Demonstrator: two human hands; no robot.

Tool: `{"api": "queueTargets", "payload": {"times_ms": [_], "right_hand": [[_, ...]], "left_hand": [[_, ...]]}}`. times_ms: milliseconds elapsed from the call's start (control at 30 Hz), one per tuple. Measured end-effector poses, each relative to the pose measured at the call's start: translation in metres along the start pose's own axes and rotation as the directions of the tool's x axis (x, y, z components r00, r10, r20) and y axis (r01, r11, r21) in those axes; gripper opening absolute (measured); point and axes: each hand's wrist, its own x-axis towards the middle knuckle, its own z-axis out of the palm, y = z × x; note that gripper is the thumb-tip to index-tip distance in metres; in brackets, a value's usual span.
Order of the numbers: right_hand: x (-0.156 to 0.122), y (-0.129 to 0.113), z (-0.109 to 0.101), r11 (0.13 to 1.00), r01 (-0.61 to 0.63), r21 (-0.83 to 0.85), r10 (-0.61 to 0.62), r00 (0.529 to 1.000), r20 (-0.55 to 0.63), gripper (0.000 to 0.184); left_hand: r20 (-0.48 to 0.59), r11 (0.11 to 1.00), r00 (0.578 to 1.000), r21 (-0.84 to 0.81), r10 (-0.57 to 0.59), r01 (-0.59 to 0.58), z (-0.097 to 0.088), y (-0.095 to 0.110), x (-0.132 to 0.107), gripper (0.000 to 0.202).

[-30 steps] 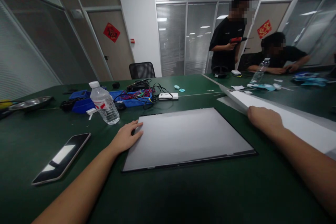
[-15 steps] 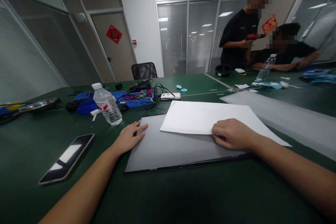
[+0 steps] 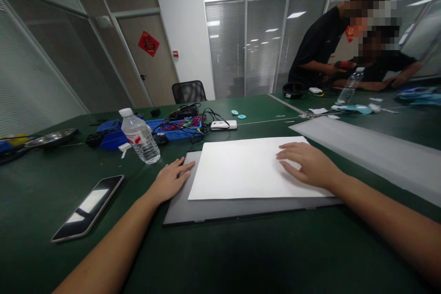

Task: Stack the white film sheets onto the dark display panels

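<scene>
A flat grey panel with a thin dark edge lies on the green table in front of me. On top of it rests a white sheet, leaving grey strips bare along the left and near sides. My left hand lies on the panel's left edge, fingers stretched out, gripping nothing. Over the right part of the sheet is my right hand, its fingers apart and bent a little. Whether its fingertips touch the sheet I cannot tell.
Left of the panel are a phone and a water bottle. Behind sit a blue tray with tangled wires and a white power strip. A translucent sheet spreads to the right. Two people are at the far right, one holding a red tool.
The white sheet has come toward me and left, now lying over most of the panel. My right hand has let go of its near edge and opened. My left hand has stayed.
</scene>
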Motion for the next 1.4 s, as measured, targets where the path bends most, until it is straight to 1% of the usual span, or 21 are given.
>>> {"api": "queueTargets", "payload": {"times_ms": [67, 100, 200, 267, 367, 533, 633, 733, 800, 833, 867, 900, 933, 967, 1033, 1067, 1100, 1133, 1167, 1267, 1400], "right_hand": [[-0.010, 0.026, 0.007, 0.973, -0.196, -0.120, 0.200, 0.979, 0.025, 0.044], [-0.017, 0.038, 0.012, 0.954, -0.259, -0.152, 0.272, 0.960, 0.066, 0.052], [-0.035, 0.063, 0.024, 0.924, -0.347, -0.161, 0.377, 0.896, 0.234, 0.068], [-0.041, 0.067, 0.030, 0.911, -0.390, -0.136, 0.413, 0.861, 0.299, 0.074], [-0.039, 0.058, 0.034, 0.906, -0.415, -0.079, 0.416, 0.843, 0.342, 0.074], [-0.025, 0.029, 0.035, 0.927, -0.374, -0.006, 0.351, 0.866, 0.357, 0.070], [-0.020, 0.022, 0.034, 0.926, -0.376, 0.043, 0.334, 0.866, 0.373, 0.068], [-0.020, 0.034, 0.029, 0.917, -0.381, 0.120, 0.320, 0.881, 0.349, 0.067], [-0.025, 0.057, 0.024, 0.901, -0.421, 0.102, 0.382, 0.883, 0.271, 0.064], [-0.030, 0.071, 0.021, 0.882, -0.469, 0.041, 0.449, 0.865, 0.223, 0.063], [-0.037, 0.087, 0.017, 0.848, -0.528, -0.043, 0.527, 0.832, 0.172, 0.064], [-0.045, 0.103, 0.014, 0.793, -0.592, -0.141, 0.608, 0.785, 0.123, 0.066], [-0.054, 0.118, 0.011, 0.716, -0.658, -0.232, 0.688, 0.722, 0.078, 0.071], [-0.063, 0.131, 0.008, 0.626, -0.724, -0.290, 0.764, 0.644, 0.042, 0.076], [-0.080, 0.150, 0.004, 0.402, -0.853, -0.333, 0.907, 0.420, 0.019, 0.089], [-0.085, 0.155, 0.003, 0.303, -0.894, -0.329, 0.950, 0.309, 0.035, 0.094], [-0.089, 0.157, 0.002, 0.233, -0.916, -0.327, 0.972, 0.225, 0.062, 0.096], [-0.091, 0.157, 0.002, 0.204, -0.923, -0.327, 0.978, 0.183, 0.095, 0.096], [-0.090, 0.156, 0.003, 0.217, -0.920, -0.328, 0.975, 0.186, 0.123, 0.094], [-0.083, 0.146, 0.004, 0.296, -0.890, -0.346, 0.954, 0.259, 0.150, 0.084], [-0.072, 0.131, 0.002, 0.345, -0.870, -0.352, 0.939, 0.316, 0.139, 0.065]], "left_hand": [[0.002, 1.000, 1.000, 0.012, 0.000, 0.000, -0.001, 0.001, -0.001, 0.059], [0.002, 1.000, 1.000, 0.017, 0.000, 0.000, -0.001, 0.001, -0.002, 0.060], [0.006, 1.000, 1.000, 0.027, -0.007, 0.007, -0.001, 0.001, -0.004, 0.066], [0.012, 1.000, 1.000, 0.021, -0.013, 0.012, 0.000, 0.001, -0.005, 0.070], [0.015, 1.000, 1.000, 0.000, -0.022, 0.022, 0.002, 0.001, -0.006, 0.075], [0.028, 1.000, 0.999, 0.016, -0.015, 0.015, 0.005, -0.001, -0.005, 0.079], [0.024, 0.999, 1.000, 0.039, 0.003, -0.004, 0.006, -0.003, -0.004, 0.080], [0.031, 0.999, 0.999, 0.049, 0.012, -0.013, 0.006, -0.005, -0.004, 0.078], [0.037, 0.998, 0.999, 0.055, 0.017, -0.019, 0.006, -0.007, -0.004, 0.077], [0.037, 0.998, 0.999, 0.057, 0.020, -0.022, 0.006, -0.007, -0.004, 0.077], [0.034, 0.998, 0.999, 0.059, 0.026, -0.028, 0.007, -0.008, -0.004, 0.077], [0.030, 0.998, 0.999, 0.060, 0.031, -0.033, 0.007, -0.009, -0.003, 0.077], [0.025, 0.997, 0.999, 0.061, 0.036, -0.038, 0.008, -0.009, -0.003, 0.077], [0.018, 0.997, 0.999, 0.061, 0.040, -0.041, 0.008, -0.010, -0.003, 0.077], [0.000, 0.997, 0.999, 0.056, 0.044, -0.044, 0.009, -0.011, -0.003, 0.076], [-0.008, 0.998, 0.999, 0.051, 0.046, -0.045, 0.009, -0.011, -0.003, 0.075], [-0.016, 0.998, 0.999, 0.044, 0.048, -0.047, 0.010, -0.011, -0.002, 0.075], [-0.024, 0.998, 0.998, 0.039, 0.051, -0.050, 0.010, -0.012, -0.002, 0.075], [-0.031, 0.998, 0.998, 0.035, 0.053, -0.052, 0.010, -0.012, -0.002, 0.076], [-0.049, 0.998, 0.997, 0.035, 0.057, -0.055, 0.011, -0.012, -0.002, 0.078], [-0.056, 0.998, 0.997, 0.040, 0.056, -0.054, 0.012, -0.011, -0.002, 0.081]]}}
